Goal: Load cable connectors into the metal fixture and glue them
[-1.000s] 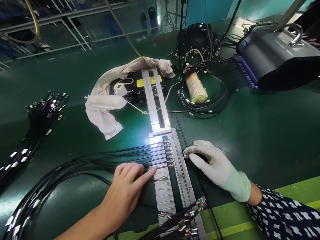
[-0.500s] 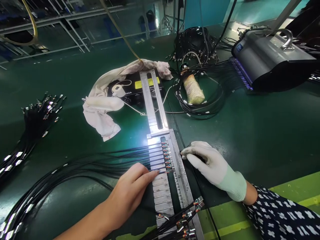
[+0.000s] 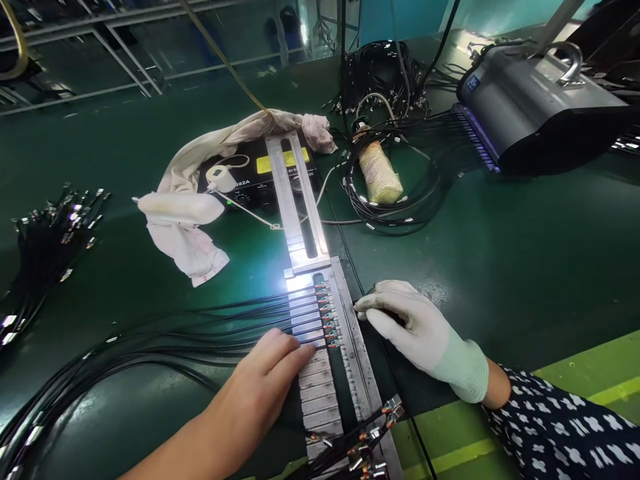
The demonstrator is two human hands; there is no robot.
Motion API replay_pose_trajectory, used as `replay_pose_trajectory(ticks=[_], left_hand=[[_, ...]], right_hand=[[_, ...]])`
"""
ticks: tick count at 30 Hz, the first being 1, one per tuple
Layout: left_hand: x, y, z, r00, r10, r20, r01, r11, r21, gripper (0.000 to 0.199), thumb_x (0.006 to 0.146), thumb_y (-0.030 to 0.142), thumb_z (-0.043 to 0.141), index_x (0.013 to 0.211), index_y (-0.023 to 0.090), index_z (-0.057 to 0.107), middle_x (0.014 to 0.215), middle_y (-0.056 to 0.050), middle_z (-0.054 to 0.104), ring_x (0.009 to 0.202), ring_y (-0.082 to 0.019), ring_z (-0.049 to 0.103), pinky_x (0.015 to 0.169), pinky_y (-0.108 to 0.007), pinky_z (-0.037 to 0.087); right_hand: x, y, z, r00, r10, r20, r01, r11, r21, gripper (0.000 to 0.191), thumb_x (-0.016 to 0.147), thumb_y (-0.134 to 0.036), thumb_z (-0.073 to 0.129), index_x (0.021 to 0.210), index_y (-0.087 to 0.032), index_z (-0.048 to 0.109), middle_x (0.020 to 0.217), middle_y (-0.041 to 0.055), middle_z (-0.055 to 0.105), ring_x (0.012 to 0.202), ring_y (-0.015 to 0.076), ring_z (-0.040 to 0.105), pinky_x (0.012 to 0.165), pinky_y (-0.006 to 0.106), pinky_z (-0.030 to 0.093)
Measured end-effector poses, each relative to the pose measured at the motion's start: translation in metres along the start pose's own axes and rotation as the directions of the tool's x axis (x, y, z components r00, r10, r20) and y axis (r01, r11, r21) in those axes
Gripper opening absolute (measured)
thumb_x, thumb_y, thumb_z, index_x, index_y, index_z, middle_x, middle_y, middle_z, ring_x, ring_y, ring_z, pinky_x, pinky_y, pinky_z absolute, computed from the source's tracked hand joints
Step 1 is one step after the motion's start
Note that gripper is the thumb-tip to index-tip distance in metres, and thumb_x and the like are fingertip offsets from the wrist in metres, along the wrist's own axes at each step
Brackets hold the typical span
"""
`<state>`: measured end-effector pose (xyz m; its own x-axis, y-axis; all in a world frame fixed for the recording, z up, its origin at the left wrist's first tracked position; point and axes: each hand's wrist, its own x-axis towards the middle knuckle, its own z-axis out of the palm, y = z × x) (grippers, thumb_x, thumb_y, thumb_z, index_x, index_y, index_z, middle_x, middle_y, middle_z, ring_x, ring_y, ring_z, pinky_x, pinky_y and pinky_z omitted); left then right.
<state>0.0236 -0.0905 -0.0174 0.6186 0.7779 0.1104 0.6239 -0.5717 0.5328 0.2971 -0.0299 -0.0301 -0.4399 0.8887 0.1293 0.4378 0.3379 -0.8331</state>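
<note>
My bare left hand [image 3: 267,377] lies against the left side of a long slotted metal jig [image 3: 317,387]. Its thumb and forefinger are closed on the lowest black cable in a row of black cables [image 3: 250,303]. The stripped ends with small metal connectors [image 3: 329,317] sit side by side over the jig's slot. My right hand [image 3: 415,327], in a white glove, rests at the jig's right rail with thumb and fingers pinched together. What they hold, if anything, is hidden.
Loose cables with connectors [image 3: 370,440] lie across the jig's near end. Beyond it are a black control box [image 3: 255,193], a white cloth [image 3: 175,233], a wrapped bottle [image 3: 380,173] and coiled cable. A grey machine [image 3: 540,107] stands back right; a cable bundle [image 3: 55,233] lies left.
The whole view has shifted slightly, so the scene sits a little further left. Both hands stay at nearly the same places on the jig.
</note>
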Motion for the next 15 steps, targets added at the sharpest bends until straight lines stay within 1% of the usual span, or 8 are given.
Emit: replay_pose_trajectory(ticks=[2,3,5,7,9,12,14,15], left_hand=[[-0.007,-0.002,0.004,0.998,0.021,-0.059,-0.017,0.997,0.078,0.037,0.096,0.006,0.044,0.13,0.017,0.052,0.116,-0.011,0.05,0.102,-0.019,0.049,0.083,-0.03,0.045],[-0.01,-0.004,0.006,0.996,0.019,-0.089,-0.008,0.993,0.121,0.039,0.095,0.006,0.044,0.131,0.018,0.053,0.117,-0.011,0.048,0.104,-0.02,0.048,0.086,-0.031,0.044],[-0.018,-0.006,0.01,0.992,0.02,-0.126,0.005,0.981,0.193,0.043,0.095,0.005,0.043,0.134,0.02,0.053,0.109,-0.008,0.049,0.099,-0.019,0.048,0.085,-0.033,0.041],[-0.023,-0.008,0.014,0.993,0.037,-0.115,-0.007,0.969,0.247,0.046,0.095,0.004,0.04,0.138,0.019,0.051,0.103,-0.007,0.052,0.093,-0.018,0.048,0.082,-0.033,0.038],[-0.025,-0.009,0.017,0.994,0.061,-0.088,-0.035,0.961,0.275,0.049,0.095,0.003,0.037,0.14,0.017,0.049,0.103,-0.008,0.055,0.093,-0.018,0.049,0.081,-0.032,0.037],[-0.023,-0.007,0.014,0.993,0.063,-0.1,-0.032,0.959,0.283,0.047,0.096,0.005,0.036,0.139,0.018,0.05,0.103,-0.007,0.059,0.094,-0.018,0.052,0.082,-0.032,0.036],[-0.023,-0.001,0.007,0.996,0.028,-0.083,-0.009,0.975,0.222,0.045,0.097,0.006,0.037,0.139,0.02,0.048,0.103,-0.006,0.061,0.092,-0.017,0.053,0.084,-0.033,0.037],[-0.024,0.003,0.002,0.999,0.003,-0.051,0.006,0.986,0.164,0.044,0.097,0.007,0.038,0.138,0.02,0.046,0.104,-0.005,0.062,0.093,-0.017,0.054,0.087,-0.034,0.037]], right_hand=[[0.0,0.0,0.0,1.0,0.0,0.0,0.0,1.0,-0.005,0.015,0.095,-0.019,0.055,0.098,-0.024,0.069,0.087,-0.0004,0.067,0.091,0.0174,0.06,0.087,0.034,0.043],[0.0,0.001,0.0,1.0,-0.002,0.0,0.002,1.0,-0.006,0.015,0.095,-0.019,0.055,0.098,-0.024,0.069,0.088,-0.0003,0.067,0.091,0.0176,0.06,0.087,0.034,0.042],[0.0,0.001,0.0,1.0,-0.01,0.003,0.01,1.0,-0.005,0.015,0.095,-0.019,0.055,0.097,-0.024,0.069,0.088,-0.0003,0.068,0.092,0.0179,0.06,0.087,0.035,0.042],[0.001,0.002,0.001,1.0,-0.008,0.003,0.008,1.0,-0.001,0.015,0.095,-0.019,0.055,0.097,-0.024,0.069,0.088,-0.0005,0.068,0.091,0.018,0.06,0.088,0.035,0.042],[0.002,0.002,0.001,1.0,0.011,-0.001,-0.011,1.0,-0.003,0.015,0.095,-0.021,0.055,0.098,-0.025,0.069,0.087,-0.0004,0.067,0.091,0.0185,0.06,0.088,0.036,0.043],[0.0,0.002,0.002,1.0,0.028,-0.009,-0.028,1.0,-0.012,0.016,0.096,-0.023,0.054,0.1,-0.025,0.069,0.092,0.0006,0.068,0.094,0.0201,0.06,0.09,0.038,0.044],[-0.005,0.002,0.003,1.0,0.027,-0.006,-0.027,1.0,-0.01,0.016,0.096,-0.023,0.053,0.101,-0.026,0.069,0.095,0.0013,0.068,0.097,0.0211,0.06,0.09,0.039,0.044],[-0.009,0.001,0.003,1.0,0.026,-0.003,-0.026,1.0,-0.008,0.017,0.096,-0.024,0.053,0.102,-0.026,0.069,0.095,0.0017,0.068,0.098,0.0215,0.06,0.09,0.04,0.045]])
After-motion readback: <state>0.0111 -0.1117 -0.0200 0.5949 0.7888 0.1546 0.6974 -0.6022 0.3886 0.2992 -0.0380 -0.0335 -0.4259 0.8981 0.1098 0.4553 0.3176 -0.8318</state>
